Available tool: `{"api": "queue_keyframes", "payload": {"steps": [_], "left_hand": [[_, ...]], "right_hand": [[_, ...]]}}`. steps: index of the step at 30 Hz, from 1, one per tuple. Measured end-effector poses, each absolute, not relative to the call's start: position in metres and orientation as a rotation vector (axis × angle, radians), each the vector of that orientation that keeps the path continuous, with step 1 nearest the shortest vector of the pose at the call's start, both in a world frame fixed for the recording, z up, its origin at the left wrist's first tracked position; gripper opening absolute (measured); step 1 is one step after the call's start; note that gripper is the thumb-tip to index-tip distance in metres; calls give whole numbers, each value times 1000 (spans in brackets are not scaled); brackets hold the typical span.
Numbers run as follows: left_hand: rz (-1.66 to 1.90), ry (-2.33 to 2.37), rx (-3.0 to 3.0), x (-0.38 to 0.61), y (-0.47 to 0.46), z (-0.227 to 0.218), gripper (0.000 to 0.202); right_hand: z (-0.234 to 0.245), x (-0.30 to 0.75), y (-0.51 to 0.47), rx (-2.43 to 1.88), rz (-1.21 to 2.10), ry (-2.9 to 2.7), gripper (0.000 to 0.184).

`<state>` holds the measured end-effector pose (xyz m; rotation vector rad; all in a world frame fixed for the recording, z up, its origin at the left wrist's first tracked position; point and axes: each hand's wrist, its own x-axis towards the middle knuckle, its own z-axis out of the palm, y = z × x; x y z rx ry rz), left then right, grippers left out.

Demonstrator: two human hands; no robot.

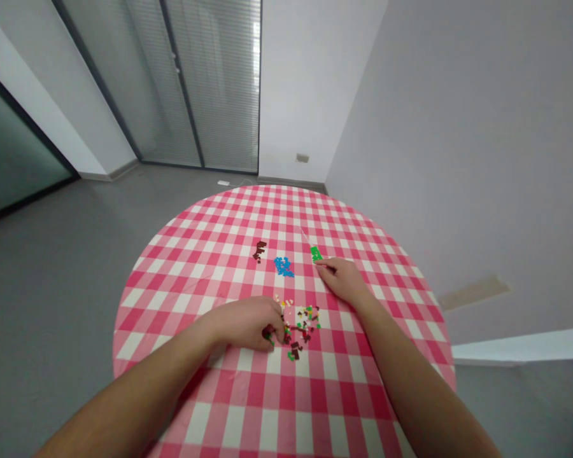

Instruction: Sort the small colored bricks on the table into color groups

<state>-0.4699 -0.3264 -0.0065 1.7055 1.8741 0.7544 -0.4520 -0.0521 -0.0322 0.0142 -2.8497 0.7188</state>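
My left hand (246, 323) rests on the pink-and-white gingham cloth (195, 254) of a round table, its fingertips among a loose mixed pile of tiny plastic bricks (300, 327). Whether those fingers hold a piece is hidden. My right hand (341, 280) lies farther up the cloth, with its fingers together and nearest a small heap of green bricks (316, 254). Nothing shows in it. A heap of blue bricks (283, 267) and a heap of dark brown bricks (258, 251) lie apart, between and beyond my hands.
A thin pale strand (305, 236) lies just beyond the green bricks. Around the round table is a grey floor, with a small white device (223, 183) beyond the far edge. Behind it stand a glass partition with blinds and pale walls.
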Motion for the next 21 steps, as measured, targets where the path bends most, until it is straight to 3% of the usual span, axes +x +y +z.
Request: {"api": "queue_keyframes", "payload": {"steps": [12,17,21], "left_hand": [[791,1928,1689,-473,-327,-7,16],[775,1982,1637,-479,-331,-5,16],[781,1987,1592,-482,-334,-8,13]], "right_hand": [[-14,-443,-69,18,803,-2866,25],[15,-413,-115,606,925,-3198,19],[17,-398,-141,880,790,-3351,17]]}}
